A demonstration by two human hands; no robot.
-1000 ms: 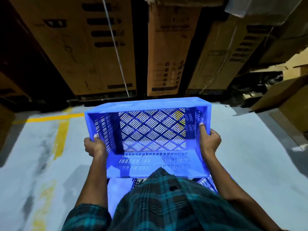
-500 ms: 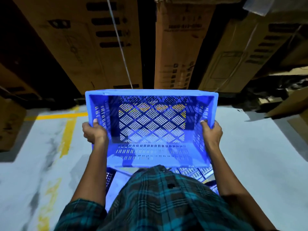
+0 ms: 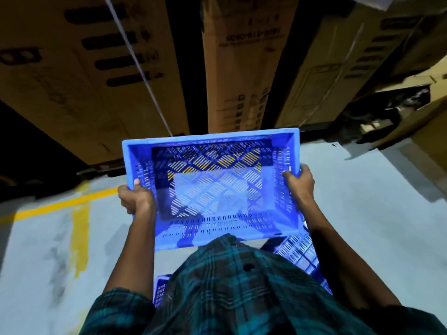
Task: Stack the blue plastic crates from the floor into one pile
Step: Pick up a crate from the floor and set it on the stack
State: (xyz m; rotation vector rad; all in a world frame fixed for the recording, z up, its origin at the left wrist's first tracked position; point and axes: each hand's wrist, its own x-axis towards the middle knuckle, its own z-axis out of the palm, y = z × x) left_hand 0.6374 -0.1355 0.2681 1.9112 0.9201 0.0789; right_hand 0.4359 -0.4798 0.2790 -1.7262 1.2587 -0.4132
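From the head camera, the blue crate (image 3: 212, 187) is carried higher and more level than half a second ago: its open top now faces the camera more squarely, and the floor (image 3: 362, 213) shows pale through the lattice bottom where cardboard showed before. Both hands have kept their places on its short side walls. Below it, a second blue crate (image 3: 300, 252) is mostly hidden behind the plaid shirt (image 3: 242, 286) and the held crate, so only slatted pieces show at the lower right and by the left forearm; whether it is one crate or more cannot be told. The left hand (image 3: 136, 198) grips the left wall, thumb over the rim. The right hand (image 3: 298, 184) grips the right wall, fingers curled outside. Tall cardboard boxes (image 3: 237, 68) stand beyond, and a yellow line (image 3: 60, 204) crosses the floor's left edge.
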